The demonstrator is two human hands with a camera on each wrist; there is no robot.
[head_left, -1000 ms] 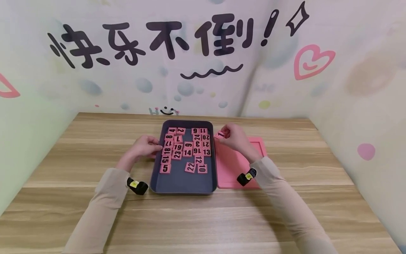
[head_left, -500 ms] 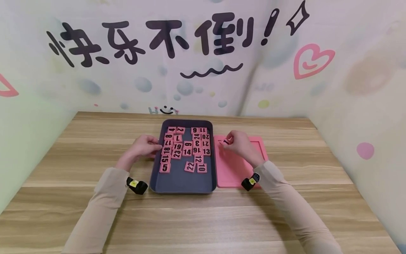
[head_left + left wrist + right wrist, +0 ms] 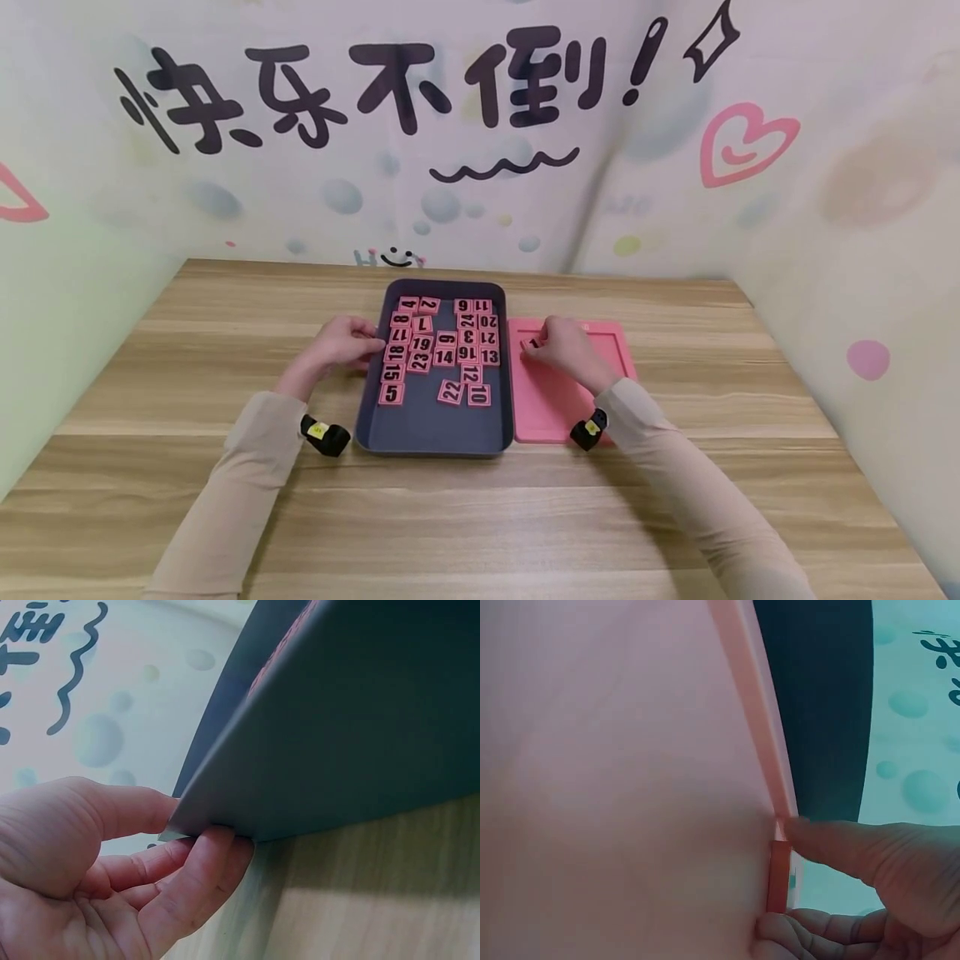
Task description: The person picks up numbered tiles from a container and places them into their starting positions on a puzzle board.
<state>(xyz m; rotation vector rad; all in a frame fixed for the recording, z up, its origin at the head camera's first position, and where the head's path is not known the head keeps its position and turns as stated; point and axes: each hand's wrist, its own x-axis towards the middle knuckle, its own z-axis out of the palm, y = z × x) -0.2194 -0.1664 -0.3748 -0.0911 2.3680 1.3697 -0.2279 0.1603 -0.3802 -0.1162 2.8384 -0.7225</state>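
Note:
My left hand [image 3: 343, 342] holds the left wall of a dark grey tray [image 3: 435, 435]; in the left wrist view its thumb [image 3: 139, 810] is on one side of the edge and fingers on the other. Pink number tiles [image 3: 444, 357] lie in the tray in two loose groups. My right hand [image 3: 566, 348] pinches a pink number tile [image 3: 533, 342], marked 1, at the far left corner of a pink frame board [image 3: 551, 408]. In the right wrist view the tile [image 3: 778, 874] stands by the board's raised edge, between thumb and fingers.
The pink board lies right beside the tray's right wall, on a wood-grain table [image 3: 465, 525]. A printed cloth backdrop [image 3: 300, 208] rises behind the table's far edge. Small black cameras [image 3: 325, 435] are worn on both wrists.
My right hand has carried the tile from by the tray's right wall, right and down onto the board's far left corner. My left hand stays at the tray's left wall.

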